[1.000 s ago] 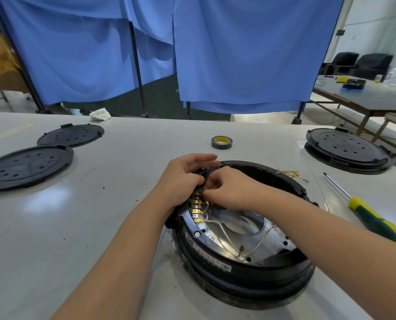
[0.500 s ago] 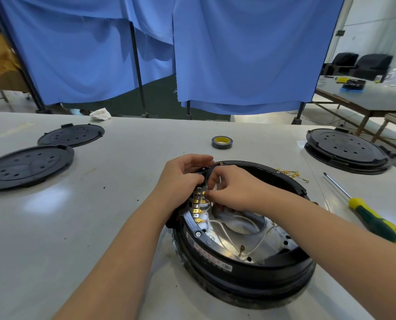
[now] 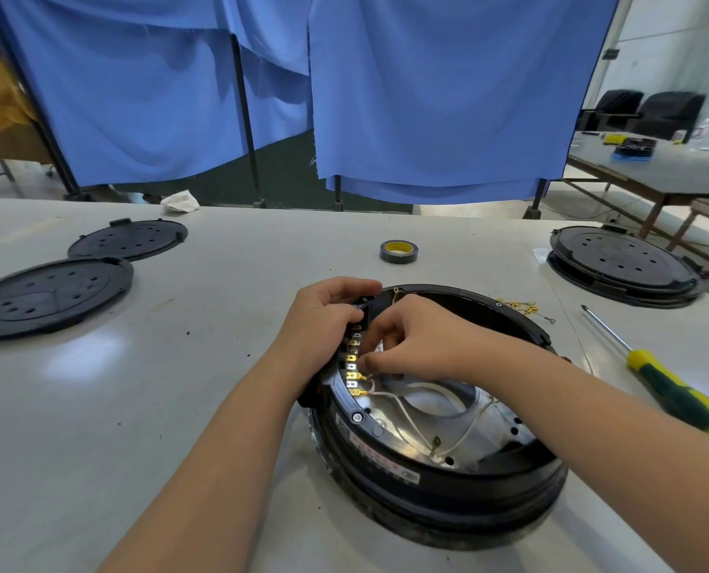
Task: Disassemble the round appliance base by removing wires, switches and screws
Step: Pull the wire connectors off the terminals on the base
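Observation:
The round black appliance base (image 3: 447, 490) lies open on the white table, its shiny metal plate (image 3: 489, 419) exposed inside. A row of brass terminals (image 3: 352, 368) runs along its left inner rim, with white wires (image 3: 402, 411) leading off the lowest ones. My left hand (image 3: 323, 320) grips the base's left rim from outside, beside the terminal block. My right hand (image 3: 410, 345) reaches inside, fingers curled, pinching at a wire end by the terminals; what its fingertips hold is hidden.
A green-and-yellow screwdriver (image 3: 670, 390) lies to the right. Loose brass connectors (image 3: 522, 306) sit behind the base. A tape roll (image 3: 399, 251) is at centre back. Two black round lids (image 3: 51, 295) lie left, another base (image 3: 621, 262) far right.
My right hand has slid down the terminal row toward me, uncovering the upper terminals. The left hand stays on the rim.

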Demonstrator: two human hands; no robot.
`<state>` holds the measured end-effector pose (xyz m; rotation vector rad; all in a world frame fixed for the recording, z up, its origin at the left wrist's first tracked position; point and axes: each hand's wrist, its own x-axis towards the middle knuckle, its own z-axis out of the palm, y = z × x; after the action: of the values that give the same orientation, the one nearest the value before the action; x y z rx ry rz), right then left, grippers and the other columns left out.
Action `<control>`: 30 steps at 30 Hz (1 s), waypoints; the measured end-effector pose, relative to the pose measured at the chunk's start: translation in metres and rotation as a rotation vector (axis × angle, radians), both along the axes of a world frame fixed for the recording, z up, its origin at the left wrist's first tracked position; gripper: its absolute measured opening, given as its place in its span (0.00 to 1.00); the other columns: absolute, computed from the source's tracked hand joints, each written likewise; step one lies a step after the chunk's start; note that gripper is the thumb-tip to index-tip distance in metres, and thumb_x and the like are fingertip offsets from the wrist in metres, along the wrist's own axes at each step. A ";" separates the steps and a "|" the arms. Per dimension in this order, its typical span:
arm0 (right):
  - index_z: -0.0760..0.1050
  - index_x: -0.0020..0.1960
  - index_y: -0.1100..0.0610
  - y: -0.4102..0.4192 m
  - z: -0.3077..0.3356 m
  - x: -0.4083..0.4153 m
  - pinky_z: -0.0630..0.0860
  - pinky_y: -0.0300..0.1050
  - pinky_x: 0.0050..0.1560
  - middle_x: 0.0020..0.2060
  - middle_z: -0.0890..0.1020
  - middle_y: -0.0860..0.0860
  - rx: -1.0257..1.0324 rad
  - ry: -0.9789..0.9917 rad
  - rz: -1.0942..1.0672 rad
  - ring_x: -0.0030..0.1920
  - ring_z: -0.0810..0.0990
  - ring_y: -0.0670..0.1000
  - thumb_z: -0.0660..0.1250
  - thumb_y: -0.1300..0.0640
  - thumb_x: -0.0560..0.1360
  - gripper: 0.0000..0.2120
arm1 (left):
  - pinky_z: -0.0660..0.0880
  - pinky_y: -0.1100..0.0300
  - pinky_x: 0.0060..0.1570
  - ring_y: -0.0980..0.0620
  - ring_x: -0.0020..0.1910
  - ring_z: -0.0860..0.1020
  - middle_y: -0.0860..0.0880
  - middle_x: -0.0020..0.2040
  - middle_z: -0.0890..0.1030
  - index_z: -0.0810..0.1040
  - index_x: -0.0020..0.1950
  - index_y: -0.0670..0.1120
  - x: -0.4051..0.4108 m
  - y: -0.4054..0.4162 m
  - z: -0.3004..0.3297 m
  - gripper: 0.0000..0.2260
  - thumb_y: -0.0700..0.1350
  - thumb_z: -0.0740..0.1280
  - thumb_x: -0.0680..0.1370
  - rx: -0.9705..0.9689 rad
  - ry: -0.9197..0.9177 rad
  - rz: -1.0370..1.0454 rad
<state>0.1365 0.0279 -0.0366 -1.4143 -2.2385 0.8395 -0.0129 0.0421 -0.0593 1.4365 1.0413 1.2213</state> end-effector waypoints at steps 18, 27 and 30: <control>0.79 0.42 0.52 -0.008 0.011 0.000 0.73 0.35 0.32 0.24 0.81 0.47 -0.034 -0.028 0.017 0.25 0.76 0.40 0.72 0.53 0.70 0.04 | 0.77 0.65 0.50 0.56 0.52 0.82 0.51 0.49 0.85 0.83 0.47 0.50 0.000 0.004 -0.001 0.21 0.27 0.59 0.72 0.010 -0.009 -0.022; 0.79 0.41 0.59 -0.023 0.006 -0.014 0.71 0.42 0.33 0.32 0.80 0.51 -0.012 -0.189 -0.052 0.31 0.75 0.46 0.68 0.53 0.69 0.09 | 0.76 0.67 0.49 0.57 0.52 0.81 0.54 0.48 0.85 0.83 0.47 0.51 -0.001 0.005 -0.004 0.21 0.28 0.59 0.73 0.010 0.008 -0.038; 0.79 0.38 0.60 -0.026 0.000 -0.013 0.72 0.45 0.35 0.32 0.81 0.53 0.005 -0.118 -0.099 0.31 0.75 0.47 0.69 0.53 0.67 0.10 | 0.76 0.68 0.49 0.58 0.52 0.81 0.54 0.48 0.85 0.83 0.47 0.50 -0.001 0.005 -0.003 0.21 0.27 0.59 0.72 0.033 0.024 -0.032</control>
<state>0.1231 0.0018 -0.0369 -1.5963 -2.2327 0.7350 -0.0136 0.0466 -0.0621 1.4914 1.0148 1.2065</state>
